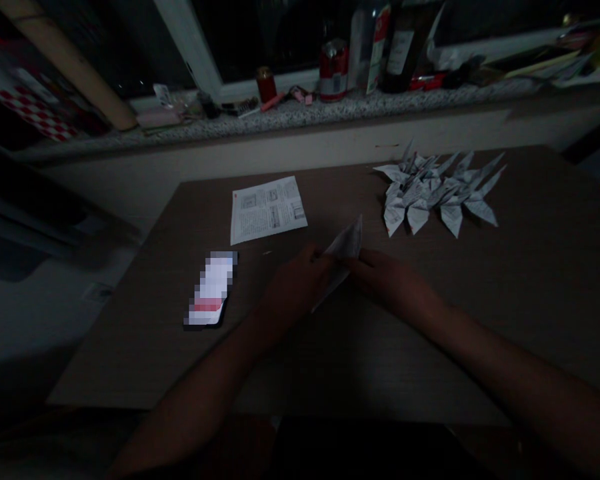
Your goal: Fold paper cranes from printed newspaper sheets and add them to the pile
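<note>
Between my two hands, over the middle of the table, is a folded piece of printed paper (349, 241) with pointed ends. My left hand (303, 280) grips it from the left, its fingers closed at the paper's middle. From the other side my right hand (380, 275) pinches the same paper. One tip points up and away, and another shows below the hands. Folded paper pieces (430, 190) with pointed flaps lie clustered at the back right. A flat printed sheet (267, 210) rests beyond my left hand.
A lit phone (213, 290) with a blurred screen lies on the table (145, 320) to the left. Along the stone windowsill (260, 117) stand a red can (333, 72), a small jar (266, 85), bottles (373, 47) and small clutter. A cardboard tube (80, 73) leans at the left.
</note>
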Action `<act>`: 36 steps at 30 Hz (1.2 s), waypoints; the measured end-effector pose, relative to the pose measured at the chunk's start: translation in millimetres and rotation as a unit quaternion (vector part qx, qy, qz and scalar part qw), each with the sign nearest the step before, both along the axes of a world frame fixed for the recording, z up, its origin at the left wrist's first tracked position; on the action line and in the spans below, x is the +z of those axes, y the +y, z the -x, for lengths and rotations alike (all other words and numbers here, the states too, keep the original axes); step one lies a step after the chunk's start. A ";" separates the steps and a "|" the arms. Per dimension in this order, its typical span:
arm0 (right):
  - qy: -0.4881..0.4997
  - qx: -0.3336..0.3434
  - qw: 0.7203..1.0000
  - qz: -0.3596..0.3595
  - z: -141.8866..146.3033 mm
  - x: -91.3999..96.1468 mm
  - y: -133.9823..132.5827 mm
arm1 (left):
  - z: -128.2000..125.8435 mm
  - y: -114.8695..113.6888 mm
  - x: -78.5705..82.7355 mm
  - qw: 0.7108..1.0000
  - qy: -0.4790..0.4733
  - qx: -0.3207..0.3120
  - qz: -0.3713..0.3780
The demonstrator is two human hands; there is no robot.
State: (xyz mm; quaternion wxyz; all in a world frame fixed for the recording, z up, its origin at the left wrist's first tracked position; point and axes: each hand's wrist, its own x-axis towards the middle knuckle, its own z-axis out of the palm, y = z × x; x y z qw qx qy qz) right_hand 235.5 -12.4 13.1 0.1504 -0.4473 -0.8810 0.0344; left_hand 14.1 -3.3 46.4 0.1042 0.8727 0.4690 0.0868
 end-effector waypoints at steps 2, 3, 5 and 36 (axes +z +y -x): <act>0.003 0.005 1.000 0.003 1.3 -0.4 -1.0 | -0.5 -0.5 -0.3 1.000 0.005 -0.013 0.008; 0.002 0.006 1.000 0.006 2.1 -0.1 -1.6 | -0.8 -0.8 -0.5 1.000 0.008 -0.016 0.013; 0.002 0.010 1.000 0.014 3.6 1.4 -2.7 | -1.4 -1.2 -1.0 1.000 0.011 -0.019 0.022; -0.054 0.021 0.998 -0.016 -1.0 11.5 0.9 | 4.2 6.3 -21.7 0.990 -0.131 0.001 0.043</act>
